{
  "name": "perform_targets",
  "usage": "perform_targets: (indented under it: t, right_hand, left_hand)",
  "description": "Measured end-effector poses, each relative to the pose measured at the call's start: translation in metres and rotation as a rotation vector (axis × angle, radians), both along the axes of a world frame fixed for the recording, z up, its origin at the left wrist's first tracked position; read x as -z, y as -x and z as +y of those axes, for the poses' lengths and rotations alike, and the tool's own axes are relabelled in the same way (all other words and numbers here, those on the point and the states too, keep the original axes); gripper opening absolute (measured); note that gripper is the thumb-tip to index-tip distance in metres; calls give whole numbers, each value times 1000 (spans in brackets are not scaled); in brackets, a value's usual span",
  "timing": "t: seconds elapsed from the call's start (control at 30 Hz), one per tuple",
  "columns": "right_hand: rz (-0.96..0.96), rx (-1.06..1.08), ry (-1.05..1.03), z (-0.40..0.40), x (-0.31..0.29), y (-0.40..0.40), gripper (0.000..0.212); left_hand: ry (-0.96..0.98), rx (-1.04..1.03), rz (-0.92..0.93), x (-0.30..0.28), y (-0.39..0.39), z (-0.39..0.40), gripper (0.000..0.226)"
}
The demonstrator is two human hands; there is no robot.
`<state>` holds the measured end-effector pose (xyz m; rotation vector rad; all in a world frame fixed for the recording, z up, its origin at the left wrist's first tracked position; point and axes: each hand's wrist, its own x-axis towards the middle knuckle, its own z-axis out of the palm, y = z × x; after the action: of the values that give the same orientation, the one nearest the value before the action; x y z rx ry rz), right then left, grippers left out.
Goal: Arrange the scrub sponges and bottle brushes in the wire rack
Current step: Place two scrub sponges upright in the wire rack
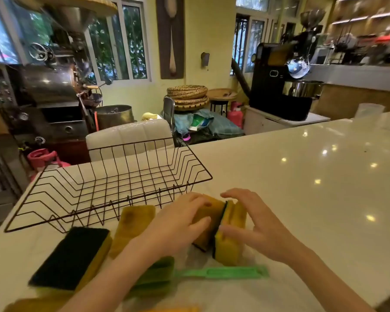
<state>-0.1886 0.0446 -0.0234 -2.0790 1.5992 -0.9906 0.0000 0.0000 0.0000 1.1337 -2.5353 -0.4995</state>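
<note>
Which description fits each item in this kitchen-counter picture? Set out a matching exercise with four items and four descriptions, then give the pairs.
Items
1. wire rack
2. green handle
3. dark-topped sponge
4. two upright sponges

Descriptions
A. pressed together between the left hand and right hand
B. lying flat, scrub side up, in front of the rack
C. holds nothing yet
D. lying flat on the counter, under the person's forearms

Pairs: 1-C, 2-D, 3-B, 4-A
</note>
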Motion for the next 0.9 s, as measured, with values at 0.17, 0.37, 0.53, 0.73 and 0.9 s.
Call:
perform_targets:
  t: [0.17, 0.37, 0.53, 0.73, 0.9]
  right_hand:
    - [166, -2, -62, 9, 11, 5, 70]
    - [47, 47, 0, 15, 12, 17, 60]
    - [-245, 48, 16, 7, 15, 31, 52]
    - [-367, 145, 23, 8, 37, 41, 46]
    - [-200, 185, -64, 7, 43, 41, 52]
  left_hand:
    - [7, -7, -95, 15, 6, -1, 44]
    - [132, -50, -135, 23, 9, 6, 54]
    - [149, -80, -205, 24, 8, 7, 62]
    - [38, -120, -99, 22, 4, 3, 59]
    - [-307, -211, 193, 6, -5, -7, 31]
